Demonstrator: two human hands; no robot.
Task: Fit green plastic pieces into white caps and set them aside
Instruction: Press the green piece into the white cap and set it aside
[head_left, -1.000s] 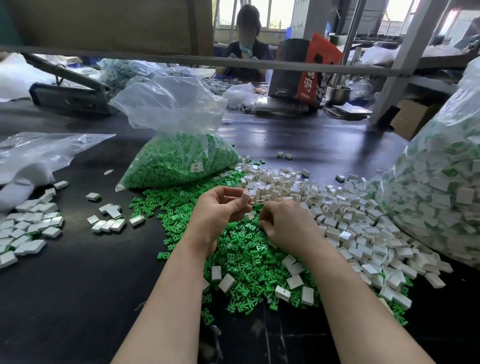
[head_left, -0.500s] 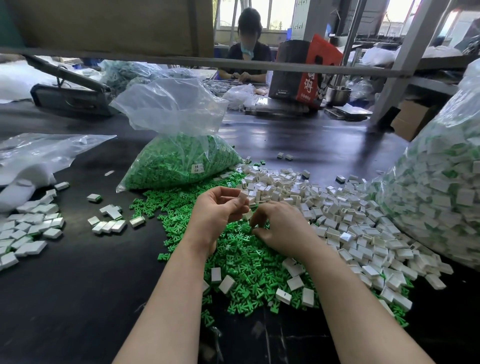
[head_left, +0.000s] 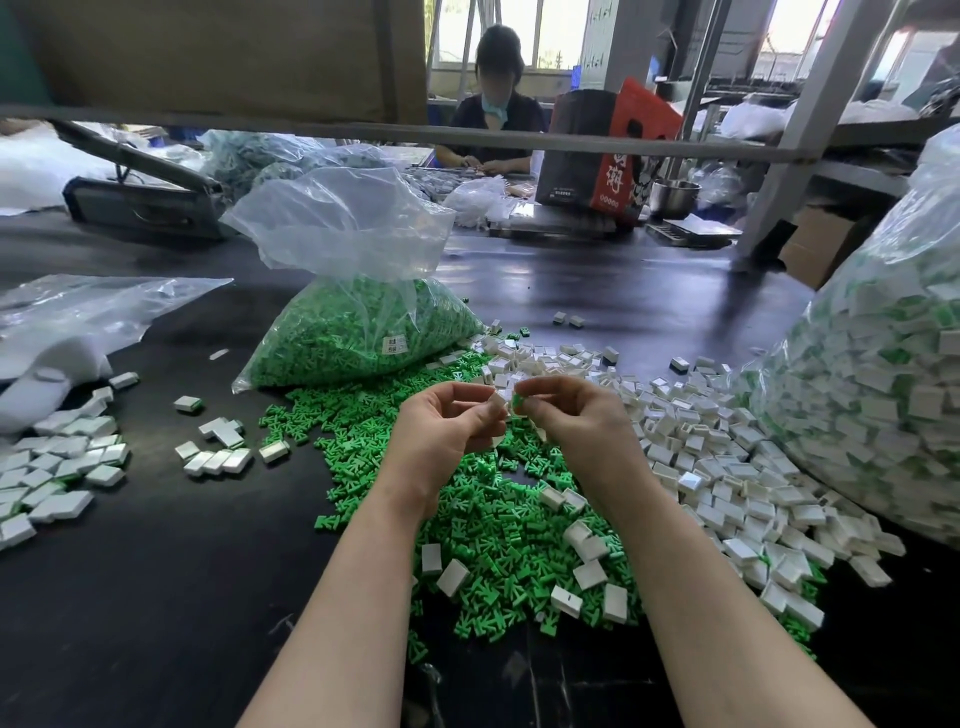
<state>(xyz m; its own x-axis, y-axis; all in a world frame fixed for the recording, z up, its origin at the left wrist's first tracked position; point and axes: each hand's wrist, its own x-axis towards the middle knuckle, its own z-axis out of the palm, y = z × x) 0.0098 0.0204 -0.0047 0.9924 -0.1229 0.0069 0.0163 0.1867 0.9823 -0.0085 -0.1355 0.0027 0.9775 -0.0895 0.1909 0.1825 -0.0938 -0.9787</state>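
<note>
A: Hands meet at frame centre, raised over the loose green pieces (head_left: 467, 499) spread on the dark bench (head_left: 156, 571). Right hand (head_left: 576, 415): grip narrow, thumb and fingertips pinching one green piece (head_left: 517, 400).

B: And the left hand (head_left: 447, 431)?

A: Fingers curled, pinching a white cap (head_left: 497, 404) just beside that green piece. Whether the two parts touch, cannot tell.

B: Stock positions?

A: Loose white caps (head_left: 701, 447) heaped right of centre, partly overlapping the green spread. Clear bag of green pieces (head_left: 358, 338) sits above centre, its mouth open and upright. Large clear bag of white and green parts (head_left: 872, 395) fills the right edge.

B: Anything set aside?

A: White pieces (head_left: 52, 467) grouped at the left edge, and a smaller cluster (head_left: 218, 457) between them and the green spread. Second person (head_left: 493, 119) seated at the frame's top, behind the bench.
</note>
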